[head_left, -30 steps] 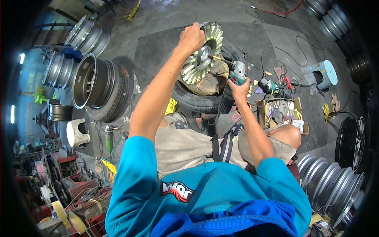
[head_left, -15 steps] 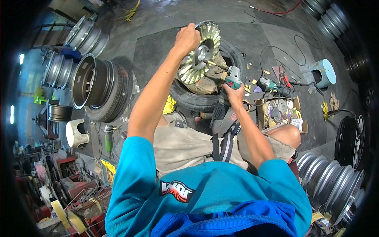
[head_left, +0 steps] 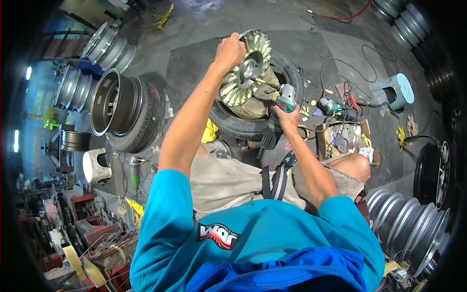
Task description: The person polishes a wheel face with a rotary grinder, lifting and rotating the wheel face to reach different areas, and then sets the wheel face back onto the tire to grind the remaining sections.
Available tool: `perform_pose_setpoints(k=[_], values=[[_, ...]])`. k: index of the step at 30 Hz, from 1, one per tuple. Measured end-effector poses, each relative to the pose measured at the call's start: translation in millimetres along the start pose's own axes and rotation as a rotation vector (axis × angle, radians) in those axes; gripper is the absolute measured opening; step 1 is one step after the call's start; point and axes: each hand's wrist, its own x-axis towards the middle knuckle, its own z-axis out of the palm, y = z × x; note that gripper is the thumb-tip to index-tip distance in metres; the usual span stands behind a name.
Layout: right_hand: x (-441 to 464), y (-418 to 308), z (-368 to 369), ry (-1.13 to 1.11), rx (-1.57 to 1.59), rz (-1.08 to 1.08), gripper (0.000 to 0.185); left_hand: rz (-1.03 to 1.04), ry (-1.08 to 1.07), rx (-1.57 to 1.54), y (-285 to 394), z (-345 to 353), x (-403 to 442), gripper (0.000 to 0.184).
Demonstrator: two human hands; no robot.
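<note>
Wheel of pale finned metal [head_left: 236,93] sits tilted over a black rubber tyre [head_left: 243,130], rim gripped in our left hand [head_left: 231,51]; our right hand [head_left: 288,119], apart, clamps a green-grey power grinder [head_left: 287,92], rod [head_left: 266,83] towards the hub [head_left: 249,67]. We'd brace the rim firmly, press lightly.

You are using two hands [head_left: 231,51]. In front of you, two green-bodied grinders [head_left: 287,103] are showing, along with one ribbed wheel [head_left: 262,47], two stools [head_left: 405,90], one cardboard box [head_left: 321,141] and one red hose [head_left: 343,18]. Two lamps [head_left: 16,141] are glowing. The rims [head_left: 389,214] stacked at right are overlapping too much for an exact count.
</note>
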Motion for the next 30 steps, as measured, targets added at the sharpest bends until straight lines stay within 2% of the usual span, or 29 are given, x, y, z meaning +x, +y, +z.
perform_pose_setpoints(k=[2,4,6,8,9,10,12,14,16,17,18,21,22,24,28,30], values=[[-2,2,2,0.048,-0.036,-0.033,0.087,-0.013,-0.035,0.006,2,0,2,0.03],[-8,3,-8,-0.158,-0.05,0.117,0.117,-0.015,-0.038,0.002,2,0,3,0.03],[-11,3,-7,-0.138,-0.066,0.117,0.116,-0.026,-0.039,-0.001,0,0,1,0.03],[-7,0,-5,-0.062,0.003,0.052,0.092,-0.013,-0.035,-0.008,1,-3,-3,0.031],[-6,0,0,0.035,-0.028,0.016,0.092,-0.012,-0.032,-0.006,3,-4,-3,0.031],[-3,2,0,0.036,-0.025,0.013,0.092,-0.02,-0.048,0.005,3,-4,-3,0.03],[5,7,-1,-0.077,0.032,0.037,0.115,-0.022,-0.06,0.017,4,-3,0,0.03],[-4,4,1,-0.035,-0.024,0.026,0.11,-0.02,-0.043,0.001,5,-3,-1,0.029],[-16,1,-1,-0.129,0.043,0.105,0.102,-0.026,-0.056,0.007,4,-4,1,0.029],[-24,-8,-7,-0.153,0.041,0.139,0.091,-0.038,-0.063,0.01,5,-4,1,0.029],[-27,-6,-8,-0.149,0.041,0.141,0.091,-0.034,-0.067,0.008,5,-4,0,0.029],[-30,-4,-5,-0.255,0.236,0.186,0.079,-0.021,-0.054,0.016,-2,-4,-1,0.029],[-29,-2,-3,-0.259,0.237,0.185,0.079,-0.019,-0.048,0.009,-3,-3,-1,0.032],[-24,3,1,-0.207,0.209,0.142,0.065,-0.017,-0.04,0.002,-6,-3,-1,0.035],[-16,16,10,-0.078,0.101,0.109,0.067,-0.037,-0.042,0.003,-12,-3,-2,0.028],[-26,-3,-3,-0.16,0.154,0.142,0.074,-0.026,-0.037,0.01,-20,-4,0,0.028]])
